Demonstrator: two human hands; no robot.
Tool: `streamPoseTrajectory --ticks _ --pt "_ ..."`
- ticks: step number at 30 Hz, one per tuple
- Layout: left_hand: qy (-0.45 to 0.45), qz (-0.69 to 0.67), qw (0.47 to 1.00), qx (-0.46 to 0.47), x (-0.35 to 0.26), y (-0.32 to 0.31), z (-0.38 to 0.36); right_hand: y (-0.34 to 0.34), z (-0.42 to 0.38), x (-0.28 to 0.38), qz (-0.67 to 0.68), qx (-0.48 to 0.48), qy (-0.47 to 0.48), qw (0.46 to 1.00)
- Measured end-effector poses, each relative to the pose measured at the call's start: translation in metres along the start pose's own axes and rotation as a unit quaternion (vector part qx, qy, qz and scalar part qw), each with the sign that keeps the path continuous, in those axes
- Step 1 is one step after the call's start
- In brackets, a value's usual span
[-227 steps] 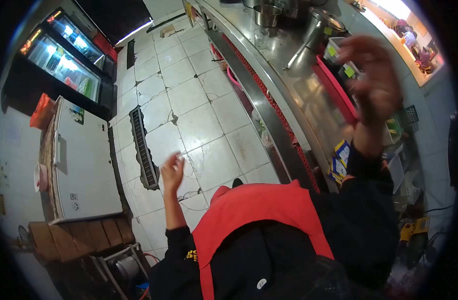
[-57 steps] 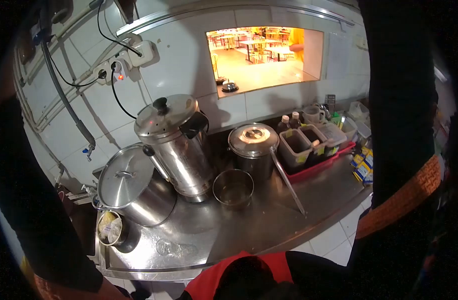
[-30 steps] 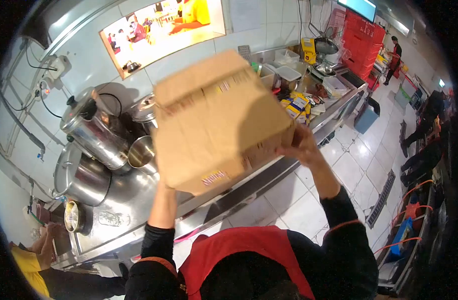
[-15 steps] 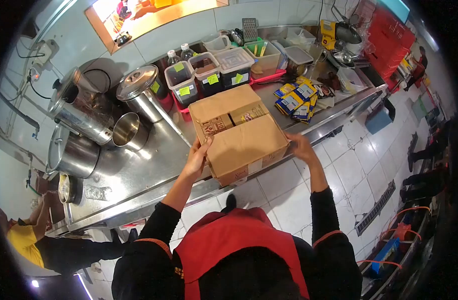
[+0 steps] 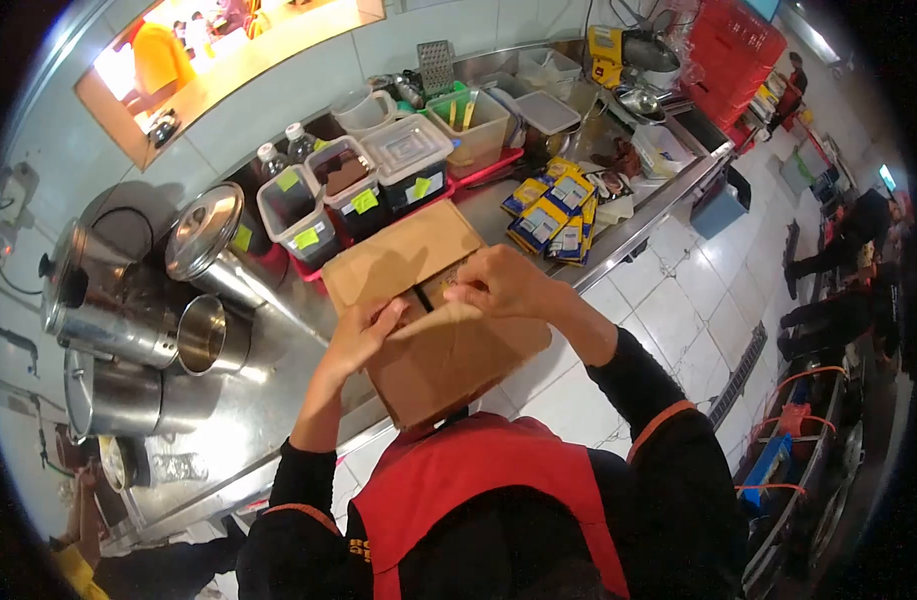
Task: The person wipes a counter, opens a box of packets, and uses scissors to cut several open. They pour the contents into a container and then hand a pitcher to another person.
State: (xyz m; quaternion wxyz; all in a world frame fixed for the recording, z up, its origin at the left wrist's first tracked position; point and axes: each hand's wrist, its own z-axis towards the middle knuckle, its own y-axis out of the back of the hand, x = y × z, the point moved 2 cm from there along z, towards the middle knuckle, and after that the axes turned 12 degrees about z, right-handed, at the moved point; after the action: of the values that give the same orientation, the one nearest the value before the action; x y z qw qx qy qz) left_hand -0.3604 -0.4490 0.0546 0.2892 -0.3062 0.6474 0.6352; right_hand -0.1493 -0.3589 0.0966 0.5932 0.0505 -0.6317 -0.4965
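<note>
A brown cardboard box (image 5: 449, 370) sits at the front edge of the steel counter, close to my body. My left hand (image 5: 357, 335) grips the left end of its near top flap, thumb on top and fingertips tucked under. Higher up and to the right, my right hand (image 5: 504, 285) is closed on the same flap's edge near its middle, fingers curled. The near flap is tilted up toward me. A dark gap and some print show between the hands, but the box's contents are hidden.
Behind the box stand labelled plastic tubs (image 5: 299, 215) on a red tray. Yellow-and-blue packets (image 5: 554, 210) lie to its right. A steel pot (image 5: 214, 335) and tall lidded canister (image 5: 207, 235) are on the left. Another person in yellow (image 5: 74, 570) is at lower left.
Both hands have moved from the box's sides up onto its near flap, whose edge has lifted. The box appears nearer my body, and the view has shifted.
</note>
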Motion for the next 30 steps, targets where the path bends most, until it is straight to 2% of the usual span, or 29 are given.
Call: streamPoseTrajectory --ticks 1,2,3,4,5,7,8,10,12,14,15,17,19,21,23,24,25,26,27,28,30 --pt "-0.045 -0.054 0.997 0.044 -0.003 -0.001 0.002 0.008 -0.001 0.009 -0.003 -0.019 0.078 0.997" --pt "-0.089 -0.107 0.986 0.089 -0.008 0.000 0.004 0.018 -0.002 0.018 -0.008 -0.021 0.074 0.997" --pt "-0.047 -0.180 0.969 0.160 -0.014 0.004 0.005 0.026 -0.004 0.031 0.046 0.063 0.056 0.995" --pt "-0.047 -0.183 0.968 0.163 -0.014 0.002 0.008 0.030 -0.008 0.040 0.101 0.146 0.039 0.983" --pt "-0.069 -0.089 0.976 0.186 -0.014 -0.001 0.011 0.033 -0.013 0.044 0.101 0.147 0.035 0.983" --pt "-0.145 0.094 0.961 0.214 -0.019 -0.015 0.015 0.033 -0.027 0.052 0.183 0.248 0.094 0.947" --pt "-0.142 0.095 0.962 0.211 -0.023 -0.025 0.013 0.033 -0.034 0.051 0.184 0.251 0.097 0.945" --pt "-0.266 0.253 0.928 0.069 -0.040 -0.041 0.003 0.030 -0.048 0.048 0.224 0.348 0.069 0.908" --pt "-0.207 0.304 0.929 0.047 -0.047 -0.056 -0.006 0.028 -0.056 0.046 0.224 0.369 0.110 0.895" --pt "-0.165 0.381 0.908 0.062 -0.045 -0.065 -0.006 0.026 -0.066 0.039 0.248 0.353 0.126 0.893" --pt "-0.161 0.404 0.900 0.036 -0.058 -0.063 -0.006 0.023 -0.072 0.036 0.259 0.373 0.140 0.880" --pt "-0.124 0.403 0.907 0.010 -0.069 -0.056 -0.005 0.019 -0.083 0.029 0.234 0.289 0.232 0.899" --pt "-0.090 0.401 0.912 -0.014 -0.078 -0.044 -0.011 0.012 -0.096 0.023 0.226 0.311 0.229 0.894" --pt "-0.125 0.395 0.905 -0.097 -0.098 -0.024 -0.023 0.001 -0.107 0.016 0.214 0.324 0.222 0.894" --pt "-0.016 0.445 0.885 -0.135 -0.112 0.000 -0.044 -0.019 -0.118 0.004 0.086 0.256 0.252 0.929" --pt "0.036 0.452 0.879 -0.148 -0.112 0.010 -0.056 -0.032 -0.123 -0.004 0.091 0.264 0.259 0.925" --pt "0.046 0.454 0.877 -0.151 -0.108 0.011 -0.067 -0.046 -0.125 -0.011 0.031 0.215 0.276 0.936" --pt "0.124 0.481 0.852 -0.166 -0.099 0.011 -0.079 -0.054 -0.127 -0.016 -0.030 0.164 0.292 0.942" --pt "0.201 0.503 0.821 -0.180 -0.091 0.007 -0.090 -0.054 -0.125 -0.014 -0.027 0.170 0.299 0.939" --pt "0.210 0.502 0.819 -0.183 -0.088 -0.003 -0.093 -0.053 -0.121 -0.011 -0.023 0.182 0.299 0.937" --pt "0.343 0.501 0.790 -0.079 -0.077 -0.035 -0.098 -0.045 -0.110 0.000 -0.016 0.201 0.302 0.932"
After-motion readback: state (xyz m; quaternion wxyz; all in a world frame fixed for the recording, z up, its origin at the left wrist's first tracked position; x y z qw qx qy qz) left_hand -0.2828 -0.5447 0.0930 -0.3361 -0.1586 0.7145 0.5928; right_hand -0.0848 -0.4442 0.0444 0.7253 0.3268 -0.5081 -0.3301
